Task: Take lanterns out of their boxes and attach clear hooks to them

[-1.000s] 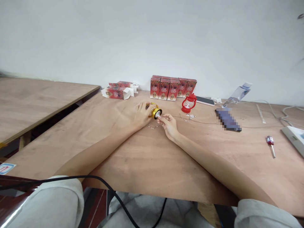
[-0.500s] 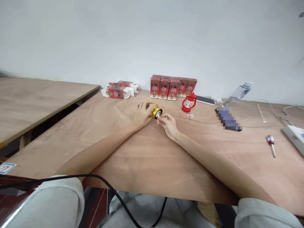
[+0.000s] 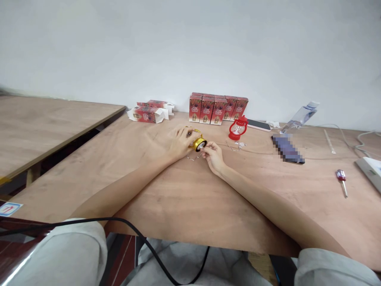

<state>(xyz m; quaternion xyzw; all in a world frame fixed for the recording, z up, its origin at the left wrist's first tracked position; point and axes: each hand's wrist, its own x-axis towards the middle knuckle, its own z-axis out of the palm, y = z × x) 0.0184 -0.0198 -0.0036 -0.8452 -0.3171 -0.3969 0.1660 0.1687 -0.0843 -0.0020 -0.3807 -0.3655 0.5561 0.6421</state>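
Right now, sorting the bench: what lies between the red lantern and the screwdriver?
A pixelated dark flat item lies between red lantern and screwdriver, head view.

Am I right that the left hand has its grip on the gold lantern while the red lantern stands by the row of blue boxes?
Not quite: the row of boxes is red, not blue, as the head view shows. The left hand does hold the gold lantern, and the red lantern stands by those boxes.

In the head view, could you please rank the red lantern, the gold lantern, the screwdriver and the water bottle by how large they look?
1. Water bottle, longest, lying at the back.
2. Red lantern and screwdriver: too alike to rank; the screwdriver lies nearer.
3. Gold lantern, smallest, though partly hidden by the left hand and right hand.
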